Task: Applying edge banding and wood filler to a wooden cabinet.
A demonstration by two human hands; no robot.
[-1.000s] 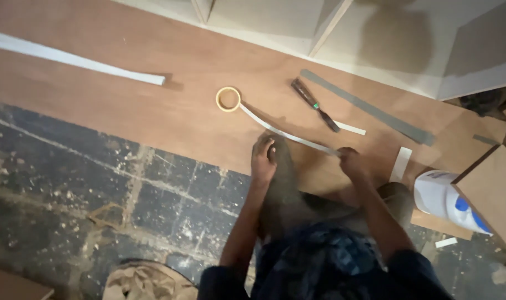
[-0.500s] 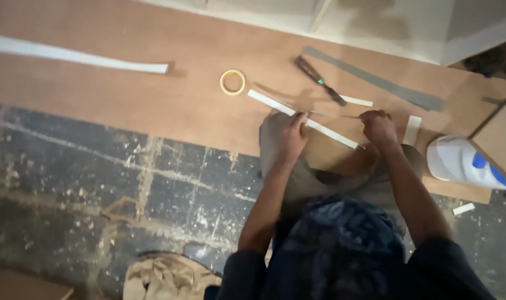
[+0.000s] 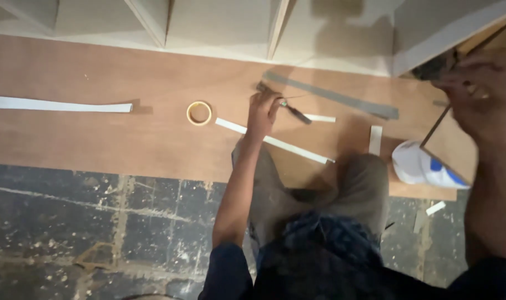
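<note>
My left hand (image 3: 264, 111) is stretched out over the brown plywood sheet (image 3: 125, 139), fingers curled around a dark-handled knife (image 3: 298, 114). Its wrist crosses a long white edging strip (image 3: 289, 146) lying slantwise on the sheet. My right hand (image 3: 480, 91) is raised at the far right, close and blurred. It is closed on a thin dark stick (image 3: 434, 128) that slants down to a white tub (image 3: 422, 166) with blue markings. My knees rest on the sheet's near edge.
A tape roll (image 3: 199, 113) lies left of my left hand, a long white strip (image 3: 58, 104) at far left. A grey metal ruler (image 3: 330, 95) and short white offcuts (image 3: 375, 140) lie behind. White cabinet frames (image 3: 219, 28) stand at the back; dark dusty tiles (image 3: 97, 222) are nearer.
Both hands have let go of the white strip. My left hand has reached forward to the knife. My right hand has lifted up and right to the stick at the tub.
</note>
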